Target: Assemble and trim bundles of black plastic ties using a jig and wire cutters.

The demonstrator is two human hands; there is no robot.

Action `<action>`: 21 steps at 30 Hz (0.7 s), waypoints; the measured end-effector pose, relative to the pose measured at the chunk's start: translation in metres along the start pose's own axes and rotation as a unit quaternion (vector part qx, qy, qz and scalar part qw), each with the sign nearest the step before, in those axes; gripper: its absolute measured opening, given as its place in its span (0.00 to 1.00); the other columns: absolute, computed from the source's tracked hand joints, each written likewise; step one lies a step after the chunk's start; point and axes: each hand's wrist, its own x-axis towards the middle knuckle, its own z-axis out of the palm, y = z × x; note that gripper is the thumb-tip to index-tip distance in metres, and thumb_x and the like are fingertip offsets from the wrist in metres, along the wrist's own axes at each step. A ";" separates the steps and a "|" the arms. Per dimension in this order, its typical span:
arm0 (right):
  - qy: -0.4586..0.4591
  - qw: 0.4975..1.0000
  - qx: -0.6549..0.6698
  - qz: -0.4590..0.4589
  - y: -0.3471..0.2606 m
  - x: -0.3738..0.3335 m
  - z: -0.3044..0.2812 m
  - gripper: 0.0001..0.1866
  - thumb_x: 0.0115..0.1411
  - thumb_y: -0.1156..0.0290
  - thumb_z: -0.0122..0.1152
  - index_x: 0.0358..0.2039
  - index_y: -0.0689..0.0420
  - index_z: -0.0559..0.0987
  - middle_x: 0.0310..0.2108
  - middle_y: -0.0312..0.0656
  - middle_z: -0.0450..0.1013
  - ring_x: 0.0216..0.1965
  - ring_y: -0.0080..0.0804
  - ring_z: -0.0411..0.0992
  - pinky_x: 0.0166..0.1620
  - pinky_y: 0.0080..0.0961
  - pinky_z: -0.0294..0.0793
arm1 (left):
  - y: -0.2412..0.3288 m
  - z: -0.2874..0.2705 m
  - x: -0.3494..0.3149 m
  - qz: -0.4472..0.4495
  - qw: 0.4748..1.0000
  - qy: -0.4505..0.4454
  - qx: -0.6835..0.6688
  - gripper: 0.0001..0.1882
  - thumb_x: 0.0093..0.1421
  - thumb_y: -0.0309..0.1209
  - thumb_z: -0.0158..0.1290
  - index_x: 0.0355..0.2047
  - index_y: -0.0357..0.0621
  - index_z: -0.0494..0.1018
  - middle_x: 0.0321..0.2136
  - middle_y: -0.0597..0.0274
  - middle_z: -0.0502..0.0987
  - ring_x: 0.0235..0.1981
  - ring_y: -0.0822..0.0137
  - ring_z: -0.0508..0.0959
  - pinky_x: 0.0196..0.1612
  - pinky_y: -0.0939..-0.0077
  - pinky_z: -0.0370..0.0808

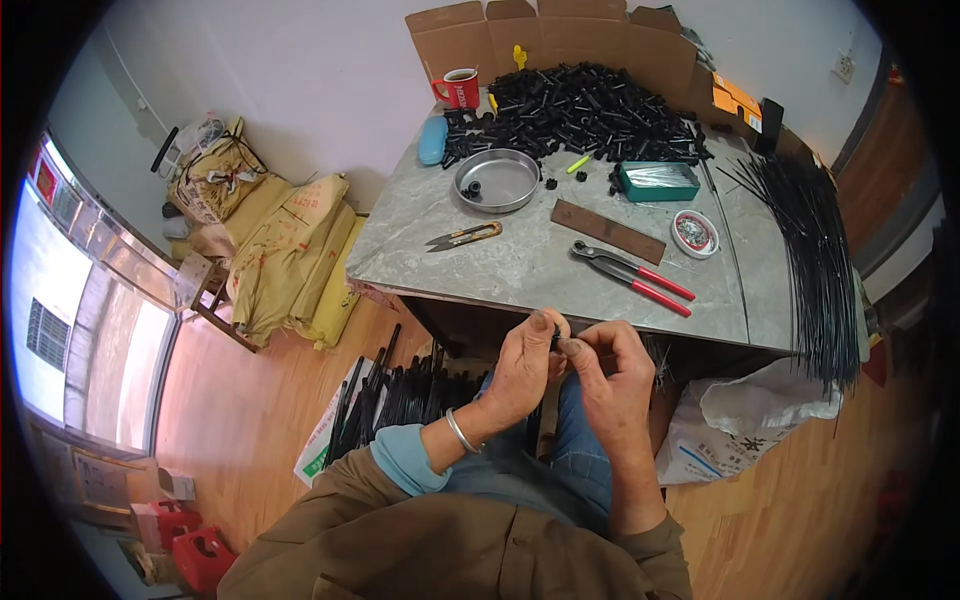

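My left hand and my right hand meet just off the table's front edge, above my knees. Both pinch a small black part, mostly hidden by the fingertips. On the grey table ahead lie red-handled pincers, a flat brown bar and thread snips. A round metal tray holds a few black bits. Behind it spreads a heap of black plastic parts. A green box holds thin silvery pieces; a round white dish holds small metal bits.
Long black strands hang over the table's right end. Below stands a white woven sack. More black rods lie at floor level on my left. A red mug, blue case and cardboard line the back.
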 end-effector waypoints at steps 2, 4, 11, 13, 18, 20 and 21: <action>0.018 0.999 -0.015 -0.028 0.006 0.000 0.004 0.06 0.55 0.77 0.62 0.28 0.64 0.73 0.27 0.39 0.69 0.27 0.24 0.69 0.31 0.21 0.69 | -0.002 0.000 0.000 0.006 1.000 0.016 0.024 0.31 0.66 0.59 0.30 0.27 0.44 0.64 0.17 0.74 0.62 0.17 0.82 0.58 0.20 0.86 0.56; 0.036 0.997 -0.030 -0.056 0.010 -0.002 0.007 0.06 0.55 0.77 0.61 0.27 0.63 0.72 0.26 0.42 0.70 0.24 0.29 0.70 0.29 0.25 0.70 | -0.005 -0.002 0.000 0.014 1.000 0.003 0.004 0.30 0.66 0.58 0.32 0.27 0.44 0.64 0.17 0.73 0.61 0.17 0.82 0.58 0.19 0.86 0.55; 0.036 0.984 -0.117 -0.131 0.000 0.013 0.004 0.07 0.59 0.76 0.55 0.24 0.63 0.71 0.22 0.41 0.69 0.21 0.32 0.70 0.27 0.26 0.70 | -0.007 0.001 0.000 0.034 0.999 0.028 0.006 0.28 0.67 0.56 0.33 0.26 0.44 0.63 0.16 0.74 0.59 0.17 0.82 0.58 0.20 0.86 0.55; -0.023 0.999 -0.019 -0.045 0.011 0.019 -0.001 0.08 0.61 0.74 0.54 0.25 0.62 0.71 0.21 0.36 0.67 0.23 0.25 0.66 0.28 0.21 0.66 | -0.008 0.003 0.003 0.032 0.999 0.017 -0.032 0.28 0.67 0.56 0.35 0.26 0.43 0.63 0.16 0.73 0.59 0.17 0.81 0.59 0.20 0.86 0.56; -0.106 0.966 0.209 0.112 0.025 0.001 0.009 0.10 0.65 0.67 0.53 0.29 0.58 0.73 0.22 0.29 0.66 0.23 0.15 0.61 0.26 0.14 0.62 | -0.013 -0.003 -0.002 0.038 0.999 0.033 -0.019 0.28 0.67 0.56 0.36 0.26 0.42 0.62 0.16 0.72 0.59 0.17 0.81 0.60 0.20 0.86 0.57; -0.120 0.972 0.168 0.112 0.034 0.008 -0.004 0.11 0.65 0.65 0.54 0.28 0.57 0.73 0.23 0.29 0.66 0.23 0.15 0.62 0.26 0.14 0.62 | -0.014 -0.004 -0.003 0.046 0.999 0.024 0.004 0.28 0.66 0.55 0.37 0.26 0.42 0.62 0.16 0.72 0.59 0.17 0.80 0.59 0.20 0.86 0.58; -0.091 0.985 0.113 0.097 0.043 0.018 -0.014 0.10 0.63 0.65 0.56 0.28 0.57 0.73 0.22 0.31 0.68 0.22 0.18 0.63 0.26 0.16 0.63 | -0.012 -0.002 -0.002 0.034 0.999 0.011 -0.013 0.29 0.66 0.56 0.35 0.26 0.41 0.62 0.16 0.71 0.58 0.17 0.80 0.59 0.20 0.85 0.58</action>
